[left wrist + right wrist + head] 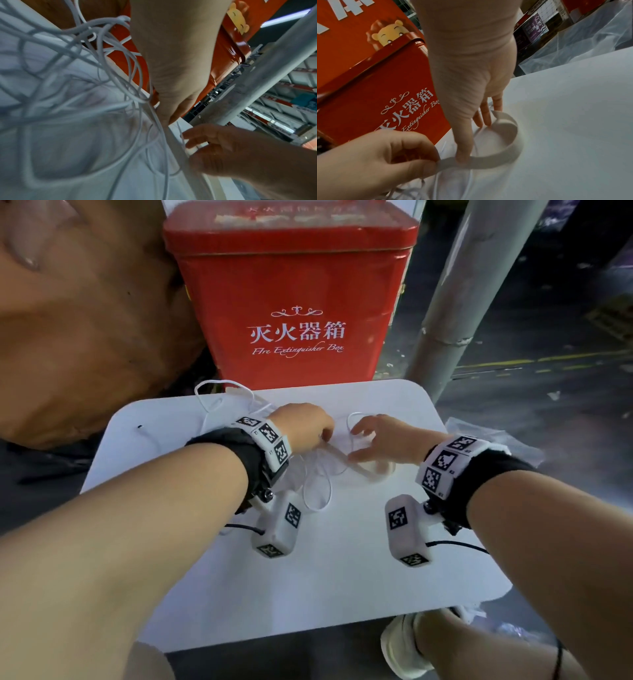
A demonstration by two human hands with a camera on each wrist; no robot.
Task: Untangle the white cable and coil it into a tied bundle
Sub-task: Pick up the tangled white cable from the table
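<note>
Pinching of flat white strap by left hand was shown | right hand thumb pressed it, fingers extended | white cable lay tangled on worktop | strap tension was best maintained.

Warehouse, racking, fire extinguisher box

A thin white cable lies in a loose tangle of overlapping loops on the white tabletop, spread from the far left corner toward the middle. One loop hangs out past the far edge. A flat white strap, wider than the cable, curls into an open ring standing on its edge near the middle of the tabletop, with one straight end running left over the tangle. The cable is not yet coiled.
</note>
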